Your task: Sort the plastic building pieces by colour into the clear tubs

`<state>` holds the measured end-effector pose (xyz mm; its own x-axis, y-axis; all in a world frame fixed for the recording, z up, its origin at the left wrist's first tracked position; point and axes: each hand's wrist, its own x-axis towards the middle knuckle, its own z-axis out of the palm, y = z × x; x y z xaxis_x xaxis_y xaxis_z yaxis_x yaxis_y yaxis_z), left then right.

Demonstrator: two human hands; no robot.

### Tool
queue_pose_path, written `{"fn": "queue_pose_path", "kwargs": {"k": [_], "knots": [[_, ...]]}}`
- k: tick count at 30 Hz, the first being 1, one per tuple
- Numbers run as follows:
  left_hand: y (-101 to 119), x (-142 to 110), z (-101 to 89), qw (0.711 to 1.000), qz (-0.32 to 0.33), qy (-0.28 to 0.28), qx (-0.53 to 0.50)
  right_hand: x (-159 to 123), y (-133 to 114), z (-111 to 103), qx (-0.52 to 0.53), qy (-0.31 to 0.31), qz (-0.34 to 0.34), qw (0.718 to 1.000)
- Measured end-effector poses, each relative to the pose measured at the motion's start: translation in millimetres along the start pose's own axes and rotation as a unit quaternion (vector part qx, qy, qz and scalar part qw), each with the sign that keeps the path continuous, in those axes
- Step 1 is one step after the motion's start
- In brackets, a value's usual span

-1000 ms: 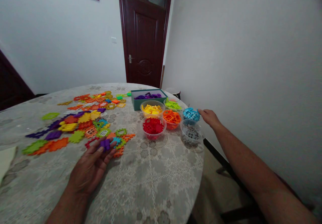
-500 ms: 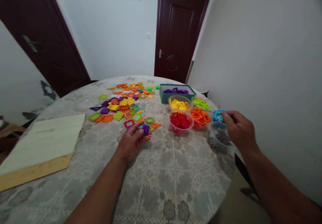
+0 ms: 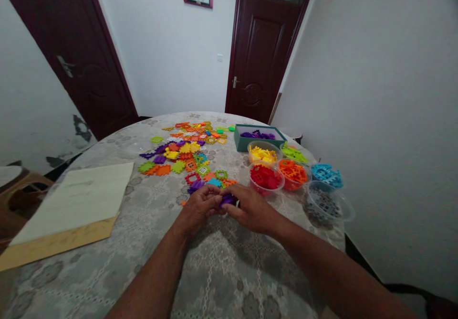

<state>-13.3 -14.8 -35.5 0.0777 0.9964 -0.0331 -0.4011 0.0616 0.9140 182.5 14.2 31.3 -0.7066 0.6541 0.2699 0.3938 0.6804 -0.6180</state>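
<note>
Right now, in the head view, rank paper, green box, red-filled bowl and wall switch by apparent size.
1. Paper
2. Green box and red-filled bowl: too alike to rank
3. Wall switch

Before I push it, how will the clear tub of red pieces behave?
The clear tub's see-through wall looks thin, so it may flex. The red pieces appear loose and heaped, so tipping could spill some.

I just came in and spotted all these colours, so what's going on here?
A person's left hand and right hand meet over the table, holding at least one purple piece between them. Loose, mixed-colour pieces lie beyond. To the right stand clear tubs, each holding one colour; further back, a green box holds purple pieces.
</note>
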Motion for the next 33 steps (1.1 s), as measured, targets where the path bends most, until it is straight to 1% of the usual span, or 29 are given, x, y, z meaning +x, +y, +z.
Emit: {"fn": "queue_pose_path", "kwargs": {"k": [2,3,4,6,8,10,12,14,16,17,18,19,20,22,23,24,26,27,29,31,33], "knots": [[-1.4,1.3,0.3,1.000,0.012,0.023,0.017,7.3,-1.6,-15.3,-0.006,-0.033,0.023,0.999],[-1.8,2.0,0.2,0.998,0.029,0.048,0.026,13.4,0.3,-26.0,-0.016,-0.039,0.031,0.999],[-1.6,2.6,-0.4,0.994,0.052,0.084,0.037,21.9,4.8,-38.1,-0.032,-0.038,0.039,0.998],[0.7,3.8,-4.3,0.974,0.106,0.192,0.064,45.8,21.7,-64.9,-0.084,-0.011,0.054,0.995],[5.4,4.7,-12.4,0.930,0.155,0.320,0.099,76.3,46.9,-92.1,-0.140,0.012,0.092,0.986],[10.6,5.4,-24.0,0.876,0.188,0.422,0.135,106.6,75.2,-117.7,-0.190,0.075,0.151,0.967],[13.9,6.6,-36.3,0.835,0.204,0.484,0.164,130.7,101.2,-140.3,-0.220,0.164,0.211,0.938],[14.0,8.6,-46.4,0.810,0.208,0.514,0.192,146.0,119.8,-157.1,-0.235,0.234,0.244,0.911],[11.4,10.9,-51.9,0.796,0.201,0.523,0.228,153.5,127.0,-163.2,-0.251,0.271,0.246,0.896],[9.5,11.9,-52.7,0.792,0.196,0.519,0.254,154.9,125.8,-160.3,-0.259,0.276,0.235,0.895],[7.3,12.6,-52.4,0.788,0.191,0.511,0.287,154.9,121.6,-152.7,-0.265,0.270,0.214,0.901],[4.9,13.0,-51.1,0.780,0.188,0.500,0.327,153.4,114.8,-140.3,-0.266,0.253,0.185,0.912],[2.3,12.8,-49.0,0.768,0.187,0.487,0.372,150.5,106.3,-123.1,-0.261,0.226,0.153,0.926],[-3.4,10.8,-43.2,0.734,0.185,0.454,0.471,140.3,87.4,-77.6,-0.233,0.151,0.094,0.956],[-6.3,8.9,-39.8,0.715,0.177,0.436,0.517,133.4,79.0,-51.6,-0.210,0.119,0.079,0.967],[-9.2,6.6,-36.3,0.697,0.164,0.418,0.558,125.8,72.2,-25.4,-0.188,0.095,0.067,0.975],[-13.9,1.2,-29.4,0.669,0.124,0.384,0.624,110.2,65.7,22.0,-0.178,0.074,0.049,0.980],[-15.5,-1.5,-26.5,0.657,0.104,0.369,0.649,103.2,66.0,40.9,-0.192,0.071,0.051,0.978],[-16.8,-5.7,-22.1,0.644,0.069,0.339,0.683,92.3,72.1,66.9,-0.227,0.079,0.089,0.967],[-16.1,-8.0,-20.2,0.641,0.050,0.309,0.701,85.9,81.1,79.7,-0.256,0.088,0.139,0.953],[-15.0,-8.5,-20.8,0.643,0.047,0.278,0.712,82.6,87.9,86.0,-0.267,0.093,0.152,0.947]]}}
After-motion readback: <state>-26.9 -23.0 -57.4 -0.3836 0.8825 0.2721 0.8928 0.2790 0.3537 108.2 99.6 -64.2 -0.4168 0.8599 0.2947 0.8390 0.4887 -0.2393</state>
